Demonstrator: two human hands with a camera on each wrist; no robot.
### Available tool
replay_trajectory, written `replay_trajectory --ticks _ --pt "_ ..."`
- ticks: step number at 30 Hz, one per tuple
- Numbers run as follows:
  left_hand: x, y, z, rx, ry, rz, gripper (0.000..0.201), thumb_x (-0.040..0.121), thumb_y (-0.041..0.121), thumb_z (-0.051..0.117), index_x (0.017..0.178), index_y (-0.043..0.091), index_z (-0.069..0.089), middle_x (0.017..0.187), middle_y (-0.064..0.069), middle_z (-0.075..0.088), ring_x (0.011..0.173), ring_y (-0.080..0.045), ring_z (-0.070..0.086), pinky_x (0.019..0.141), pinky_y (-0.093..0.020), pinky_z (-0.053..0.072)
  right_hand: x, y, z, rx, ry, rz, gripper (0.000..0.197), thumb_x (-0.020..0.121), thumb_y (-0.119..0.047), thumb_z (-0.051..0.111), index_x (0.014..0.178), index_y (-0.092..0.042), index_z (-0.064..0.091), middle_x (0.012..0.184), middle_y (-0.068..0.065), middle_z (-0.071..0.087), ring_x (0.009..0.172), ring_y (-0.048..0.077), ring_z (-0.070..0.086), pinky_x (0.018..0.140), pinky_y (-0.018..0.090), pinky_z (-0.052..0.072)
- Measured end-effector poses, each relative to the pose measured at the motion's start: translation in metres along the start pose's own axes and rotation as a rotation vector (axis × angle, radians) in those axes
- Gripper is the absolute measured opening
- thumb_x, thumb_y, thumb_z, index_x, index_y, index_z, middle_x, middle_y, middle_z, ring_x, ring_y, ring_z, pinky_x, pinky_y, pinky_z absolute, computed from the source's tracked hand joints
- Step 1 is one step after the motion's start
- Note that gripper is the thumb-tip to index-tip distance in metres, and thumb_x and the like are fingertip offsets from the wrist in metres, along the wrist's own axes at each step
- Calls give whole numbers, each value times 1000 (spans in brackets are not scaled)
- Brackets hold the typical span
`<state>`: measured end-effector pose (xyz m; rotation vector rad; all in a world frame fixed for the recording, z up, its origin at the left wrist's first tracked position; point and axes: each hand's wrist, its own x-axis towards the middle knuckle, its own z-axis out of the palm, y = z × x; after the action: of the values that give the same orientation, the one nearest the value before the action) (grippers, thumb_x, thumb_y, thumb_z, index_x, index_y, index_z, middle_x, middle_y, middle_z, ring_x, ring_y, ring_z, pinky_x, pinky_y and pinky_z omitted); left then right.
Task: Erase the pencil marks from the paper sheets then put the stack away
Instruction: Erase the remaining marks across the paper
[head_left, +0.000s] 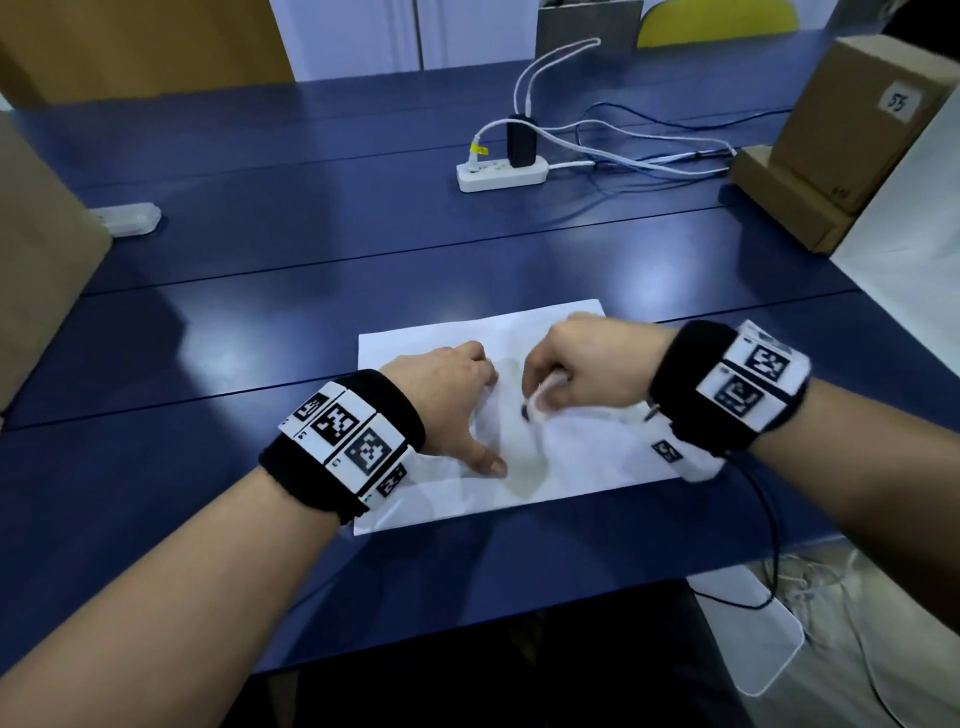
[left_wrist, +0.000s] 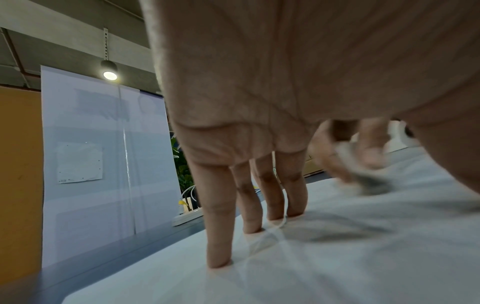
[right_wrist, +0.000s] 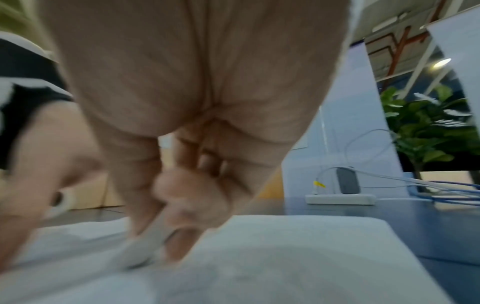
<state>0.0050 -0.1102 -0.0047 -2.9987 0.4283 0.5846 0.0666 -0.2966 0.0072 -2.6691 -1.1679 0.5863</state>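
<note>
paper sheets (head_left: 571, 447) lie on the table (head_left: 260, 322), power strip (head_left: 501, 174) behind them.

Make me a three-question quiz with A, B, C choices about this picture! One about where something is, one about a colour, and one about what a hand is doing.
1. Where is the power strip?
A. beyond the paper
B. on the paper
C. under the table

2. What colour is the table?
A. red
B. blue
C. green

3. What is the left hand doing?
A. waving in the air
B. gripping a cup
C. pressing straight fingers on the paper

Answers:
1 A, it lies farther back on the table.
2 B, the top is dark blue.
3 C, the left wrist view shows fingertips planted on the sheet, while the right hand pinches the eraser.
</note>
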Motion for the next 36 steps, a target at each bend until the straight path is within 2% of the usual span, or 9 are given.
replay_trajectory --ticks 3,7,9,15,19,21,25,32,36 --pt "0 -1 0 -4 -2 3 107 56 80 71 142 24 42 131 10 41 114 -15 52 84 -42 53 5 9 -2 3 128 90 14 85 -33 68 95 -26 73 88 -7 71 85 13 60 82 35 55" --pt "0 0 -1 3 -3 -5 108 54 81 71 141 23 43 127 11 42 113 -14 52 84 -40 54 -14 -7 4 31 -150 -76 15 84 -27 69 98 -29 74 78 -15 69 74 -4 58 66 9 44" --pt "0 1 -1 4 -9 -5 107 55 81 71 141 23 43 126 11 42 111 -13 52 83 -40 53 -13 -10 4 19 -193 -114 15 84 -27 71 98 -30 75 76 -18 67 73 -12 56 64 6 40" --pt "0 0 -1 -7 -9 -4 107 57 79 71 143 23 41 130 11 41 115 -15 51 86 -43 53 6 8 -5 -4 102 59 14 84 -32 69 97 -27 74 75 -12 64 84 12 60 79 31 50" --pt "0 1 -1 0 -10 -10 108 54 80 71 141 23 43 126 10 42 113 -15 51 85 -41 54 -17 -8 3 28 -170 -76 14 83 -28 72 96 -28 75 73 -14 69 73 -7 58 65 12 45" --pt "0 1 -2 -2 -14 -10 107 55 80 72 140 22 43 126 10 42 114 -15 51 85 -41 53 -14 -8 4 20 -162 -88 13 83 -29 72 96 -28 76 75 -15 68 73 -10 57 65 9 43" --pt "-1 1 -1 -10 -8 -5 106 57 79 71 142 23 42 129 10 41 116 -15 50 86 -43 53 6 12 -3 -9 95 53 13 86 -34 69 96 -29 73 90 -9 71 85 8 56 84 32 51" --pt "-1 2 -1 -8 -18 -16 107 55 79 72 140 21 44 126 8 42 116 -15 50 86 -43 54 -23 -8 3 52 -202 -59 14 80 -31 73 94 -29 76 78 -11 72 74 -3 60 69 20 51" --pt "0 2 -1 -7 -17 -6 106 57 78 72 142 22 42 129 9 40 116 -15 49 86 -43 53 -3 9 -3 7 33 46 11 83 -35 71 93 -30 73 79 -12 68 77 3 58 78 31 54"
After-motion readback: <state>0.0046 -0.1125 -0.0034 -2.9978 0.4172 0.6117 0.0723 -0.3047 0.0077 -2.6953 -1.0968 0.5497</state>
